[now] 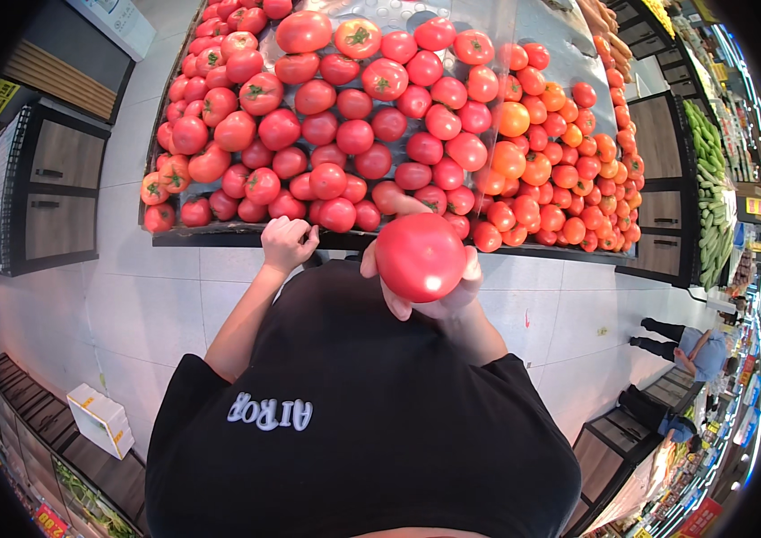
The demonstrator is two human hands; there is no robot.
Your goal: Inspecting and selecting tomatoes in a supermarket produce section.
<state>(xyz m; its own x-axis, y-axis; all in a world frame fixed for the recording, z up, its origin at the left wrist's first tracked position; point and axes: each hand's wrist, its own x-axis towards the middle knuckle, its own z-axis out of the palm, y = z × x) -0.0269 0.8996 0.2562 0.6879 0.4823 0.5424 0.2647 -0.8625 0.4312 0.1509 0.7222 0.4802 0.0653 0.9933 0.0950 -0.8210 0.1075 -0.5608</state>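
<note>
A large red tomato [420,257] is held up close to the camera in my right hand [449,304], its smooth underside or side facing me. Fingers and thumb wrap around its edges. My left hand [288,242] rests at the front edge of the produce stand [239,239], its fingers curled with no item seen in them. Just beyond it lie red tomatoes [338,214] spread over the stand, some with green stem ends up. A clear divider [496,114] separates them from smaller orange-red tomatoes [550,160] on the right.
Carrots [605,27] lie at the far right of the stand. Wood-front cabinets [61,191] stand to the left, and green vegetables [713,202] fill a display to the right. A white box [101,420] sits at lower left. Two people [702,353] are farther off at right.
</note>
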